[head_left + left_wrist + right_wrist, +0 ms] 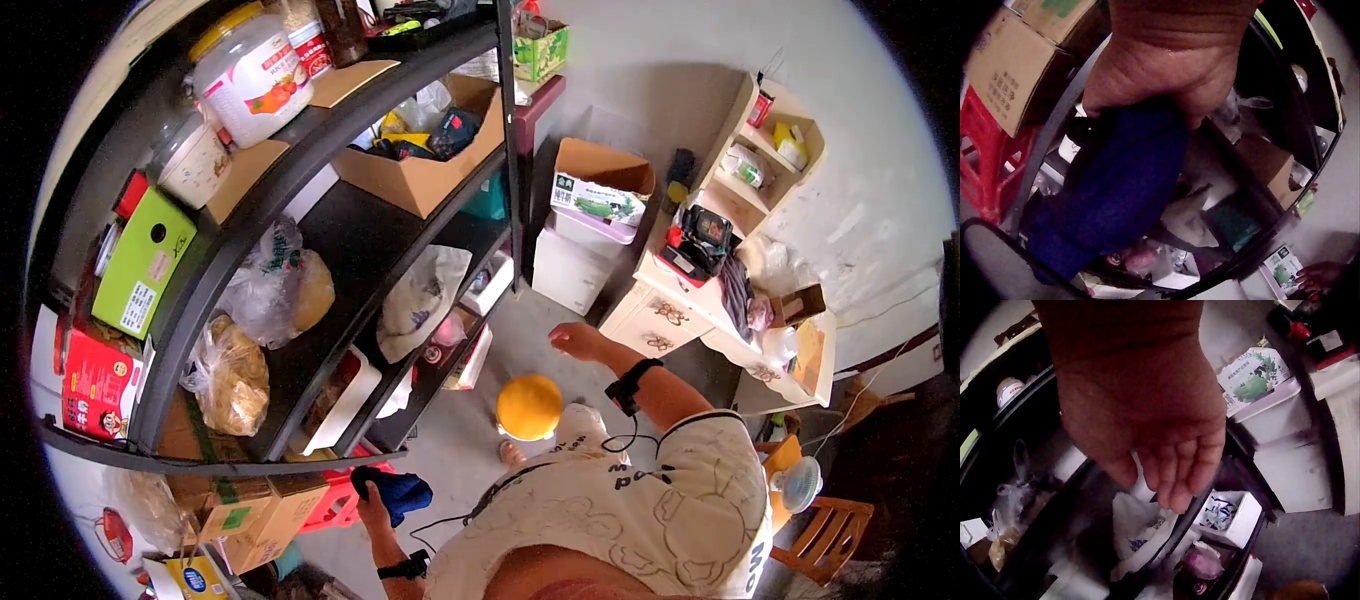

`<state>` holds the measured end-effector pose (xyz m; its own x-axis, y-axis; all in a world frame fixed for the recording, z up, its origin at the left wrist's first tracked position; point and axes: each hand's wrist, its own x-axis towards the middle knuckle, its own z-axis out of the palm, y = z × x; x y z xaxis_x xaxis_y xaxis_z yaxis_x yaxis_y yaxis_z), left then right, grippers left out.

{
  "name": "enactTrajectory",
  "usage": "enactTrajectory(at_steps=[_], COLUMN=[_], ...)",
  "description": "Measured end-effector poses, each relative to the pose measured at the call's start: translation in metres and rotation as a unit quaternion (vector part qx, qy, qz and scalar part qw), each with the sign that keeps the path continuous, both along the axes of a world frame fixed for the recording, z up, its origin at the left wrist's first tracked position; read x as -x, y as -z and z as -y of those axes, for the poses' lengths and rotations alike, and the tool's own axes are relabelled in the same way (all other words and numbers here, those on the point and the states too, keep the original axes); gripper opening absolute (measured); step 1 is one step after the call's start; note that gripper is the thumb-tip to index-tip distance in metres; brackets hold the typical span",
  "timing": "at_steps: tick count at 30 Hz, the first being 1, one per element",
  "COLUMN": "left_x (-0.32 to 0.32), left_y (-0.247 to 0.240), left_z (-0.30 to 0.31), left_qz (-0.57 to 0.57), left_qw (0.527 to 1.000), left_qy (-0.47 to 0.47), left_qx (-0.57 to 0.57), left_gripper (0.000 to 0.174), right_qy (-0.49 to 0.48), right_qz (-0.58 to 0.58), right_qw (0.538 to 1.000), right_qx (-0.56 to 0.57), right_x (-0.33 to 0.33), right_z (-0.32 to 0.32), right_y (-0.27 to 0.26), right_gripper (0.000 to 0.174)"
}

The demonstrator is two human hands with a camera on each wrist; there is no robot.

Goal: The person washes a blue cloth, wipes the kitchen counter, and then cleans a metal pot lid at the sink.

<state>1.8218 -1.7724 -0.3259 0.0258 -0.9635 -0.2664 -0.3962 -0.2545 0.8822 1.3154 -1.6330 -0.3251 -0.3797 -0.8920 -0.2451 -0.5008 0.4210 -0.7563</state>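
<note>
A dark blue cloth item (402, 493) is gripped by my left hand (374, 512) beside the lower end of the black shelf (350, 235). In the left wrist view the blue cloth (1129, 169) hangs from under the left hand (1163, 69), whose fingertips are mostly hidden. My right hand (578, 341) is held out in the air above the floor, near a yellow round stool (529, 407), and holds nothing. The right wrist view shows the right hand (1147, 419) palm up with its fingers loosely bent.
Plastic bags (275, 285) and a cardboard box (430, 160) sit on the shelf. Cartons (255, 515) and a red plastic stool (335, 500) stand below it. A white cabinet (655, 318) with drawers is at the right; white bins (572, 265) stand beyond.
</note>
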Motion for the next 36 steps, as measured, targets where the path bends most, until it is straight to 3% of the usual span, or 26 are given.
enactTrajectory(at_steps=[3, 5, 8, 11, 13, 17, 19, 20, 22, 26, 28, 30, 32, 33, 35, 36], left_x=[0.010, 0.027, 0.035, 0.070, 0.079, 0.106, 0.117, 0.115, 0.108, 0.088, 0.078, 0.058, 0.037, 0.028, 0.016, 0.012], left_y=[0.001, -0.013, 0.011, -0.004, 0.008, 0.007, 0.013, 0.019, 0.040, 0.093, 0.124, 0.158, 0.184, 0.195, 0.216, 0.225], left_z=[0.001, -0.002, -0.005, -0.018, -0.020, -0.041, -0.044, -0.050, -0.058, -0.060, -0.057, -0.054, -0.050, -0.048, -0.045, -0.044], left_qz=[0.001, 0.077, 0.035, 0.018, 0.039, 0.118, 0.162, 0.138, 0.123, 0.170, 0.288, 0.316, 0.325, 0.329, 0.334, 0.334], left_qw=[1.000, 0.993, 0.999, 0.999, 0.997, 0.979, 0.962, 0.969, 0.973, 0.955, 0.923, 0.908, 0.901, 0.899, 0.896, 0.895], left_qy=[0.007, -0.045, -0.032, -0.023, -0.053, -0.122, -0.161, -0.145, -0.129, -0.097, -0.078, -0.076, -0.078, -0.079, -0.085, -0.091], left_qx=[0.000, -0.076, -0.008, -0.018, -0.039, -0.109, -0.149, -0.142, -0.145, -0.222, -0.245, -0.266, -0.275, -0.278, -0.281, -0.281], left_gripper=[0.061, 0.052, 0.052, 0.054, 0.054, 0.057, 0.058, 0.058, 0.059, 0.057, 0.056, 0.056, 0.056, 0.056, 0.056, 0.055], right_qy=[-0.009, -0.021, -0.064, -0.111, -0.179, -0.221, -0.301, -0.301, -0.363, -0.430, -0.450, -0.466, -0.466, -0.463, -0.443, -0.444], right_qz=[0.031, 0.047, 0.005, -0.013, -0.071, -0.065, -0.109, -0.099, -0.112, -0.120, -0.074, -0.087, -0.175, -0.166, -0.238, -0.236], right_qw=[0.999, 0.998, 0.997, 0.993, 0.980, 0.967, 0.935, 0.935, 0.891, 0.858, 0.883, 0.875, 0.853, 0.856, 0.864, 0.864], right_qx=[-0.030, -0.047, -0.034, -0.040, -0.053, -0.110, -0.152, -0.157, -0.247, -0.255, -0.112, -0.092, -0.154, -0.159, -0.036, -0.037], right_x=[0.018, 0.033, 0.059, 0.099, 0.125, 0.162, 0.170, 0.169, 0.160, 0.111, 0.082, 0.054, 0.012, 0.002, -0.011, -0.019], right_z=[0.012, 0.023, 0.039, 0.061, 0.067, 0.072, 0.077, 0.079, 0.085, 0.097, 0.098, 0.119, 0.131, 0.129, 0.128, 0.130], right_y=[0.009, 0.014, 0.022, 0.037, 0.048, 0.076, 0.095, 0.113, 0.157, 0.272, 0.341, 0.354, 0.446, 0.462, 0.489, 0.503], right_gripper=[0.028, 0.029, 0.029, 0.030, 0.031, 0.034, 0.036, 0.036, 0.037, 0.037, 0.040, 0.033, 0.043, 0.043, 0.051, 0.051])
